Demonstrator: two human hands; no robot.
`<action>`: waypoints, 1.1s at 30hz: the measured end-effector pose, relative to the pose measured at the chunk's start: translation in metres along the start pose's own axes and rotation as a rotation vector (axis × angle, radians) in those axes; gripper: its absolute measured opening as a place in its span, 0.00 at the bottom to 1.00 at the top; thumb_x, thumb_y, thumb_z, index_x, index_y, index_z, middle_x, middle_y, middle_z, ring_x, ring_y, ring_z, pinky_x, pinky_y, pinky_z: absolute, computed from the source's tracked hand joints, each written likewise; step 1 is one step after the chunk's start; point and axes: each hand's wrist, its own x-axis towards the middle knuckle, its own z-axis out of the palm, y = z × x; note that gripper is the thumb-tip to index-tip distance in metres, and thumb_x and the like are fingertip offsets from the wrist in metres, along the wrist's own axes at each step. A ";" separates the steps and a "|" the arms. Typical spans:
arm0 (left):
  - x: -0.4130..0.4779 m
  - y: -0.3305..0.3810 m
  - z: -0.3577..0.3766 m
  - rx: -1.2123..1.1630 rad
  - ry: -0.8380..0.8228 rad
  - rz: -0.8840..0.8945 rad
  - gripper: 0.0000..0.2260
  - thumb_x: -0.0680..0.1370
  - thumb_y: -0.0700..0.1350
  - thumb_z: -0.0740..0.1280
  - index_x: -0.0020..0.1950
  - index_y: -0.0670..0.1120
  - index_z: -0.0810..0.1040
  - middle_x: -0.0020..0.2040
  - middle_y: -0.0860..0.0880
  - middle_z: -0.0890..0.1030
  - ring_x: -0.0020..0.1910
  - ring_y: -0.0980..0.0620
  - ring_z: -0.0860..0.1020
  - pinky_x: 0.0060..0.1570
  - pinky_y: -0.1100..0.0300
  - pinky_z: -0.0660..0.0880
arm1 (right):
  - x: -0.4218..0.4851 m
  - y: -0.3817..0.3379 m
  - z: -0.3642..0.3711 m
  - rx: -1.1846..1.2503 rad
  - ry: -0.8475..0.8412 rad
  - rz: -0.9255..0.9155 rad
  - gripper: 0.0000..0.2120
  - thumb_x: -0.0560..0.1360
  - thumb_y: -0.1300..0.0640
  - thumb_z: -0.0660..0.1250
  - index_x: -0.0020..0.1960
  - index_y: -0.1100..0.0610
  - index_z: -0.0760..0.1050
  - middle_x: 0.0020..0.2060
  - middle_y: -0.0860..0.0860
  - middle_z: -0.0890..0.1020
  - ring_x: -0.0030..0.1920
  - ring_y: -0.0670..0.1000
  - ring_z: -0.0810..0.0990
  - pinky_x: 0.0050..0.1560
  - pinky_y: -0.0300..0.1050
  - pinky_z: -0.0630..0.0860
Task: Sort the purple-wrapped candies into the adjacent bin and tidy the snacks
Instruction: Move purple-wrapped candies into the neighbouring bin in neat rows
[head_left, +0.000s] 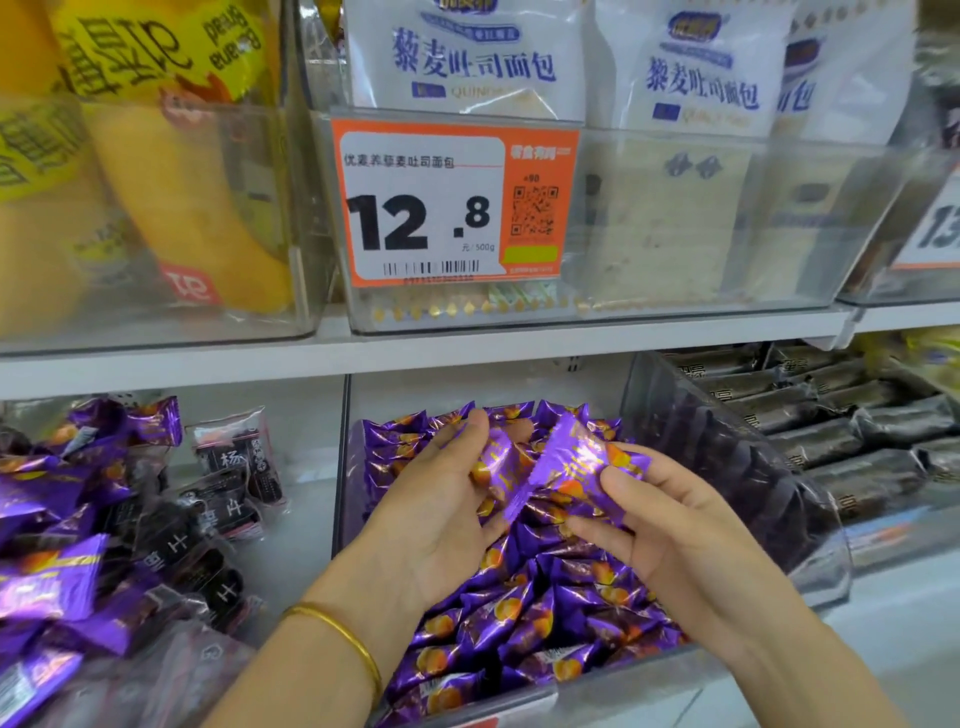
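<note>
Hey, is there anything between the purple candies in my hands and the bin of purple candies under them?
Nothing visible. Your left hand and right hand hold the purple candies right above the open-topped bin. Below them lies only the pile of the same candies. The upper shelf sits higher.

A white shelf (467, 353) crosses the middle. At 12 o'clock, a price tag (452, 202) fronts white bread bags (467, 57).
</note>
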 end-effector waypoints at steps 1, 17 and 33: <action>0.001 -0.002 0.000 0.013 -0.022 0.006 0.07 0.78 0.53 0.60 0.52 0.52 0.73 0.54 0.52 0.83 0.48 0.54 0.79 0.46 0.55 0.70 | 0.000 0.000 0.002 0.017 -0.028 0.030 0.28 0.48 0.51 0.84 0.45 0.57 0.82 0.46 0.59 0.83 0.45 0.54 0.83 0.43 0.49 0.81; 0.111 0.000 0.039 1.579 0.123 0.599 0.01 0.73 0.50 0.70 0.42 0.56 0.80 0.53 0.53 0.78 0.59 0.48 0.72 0.61 0.52 0.68 | 0.054 -0.033 -0.071 -0.652 0.356 0.001 0.07 0.74 0.67 0.66 0.47 0.58 0.70 0.51 0.58 0.75 0.47 0.56 0.80 0.47 0.52 0.81; 0.169 -0.004 0.057 2.015 0.029 0.367 0.09 0.75 0.52 0.67 0.54 0.53 0.79 0.57 0.52 0.78 0.62 0.47 0.69 0.62 0.49 0.60 | 0.086 -0.022 -0.092 -1.008 0.080 0.062 0.07 0.74 0.64 0.68 0.48 0.57 0.72 0.44 0.50 0.76 0.43 0.52 0.74 0.43 0.44 0.71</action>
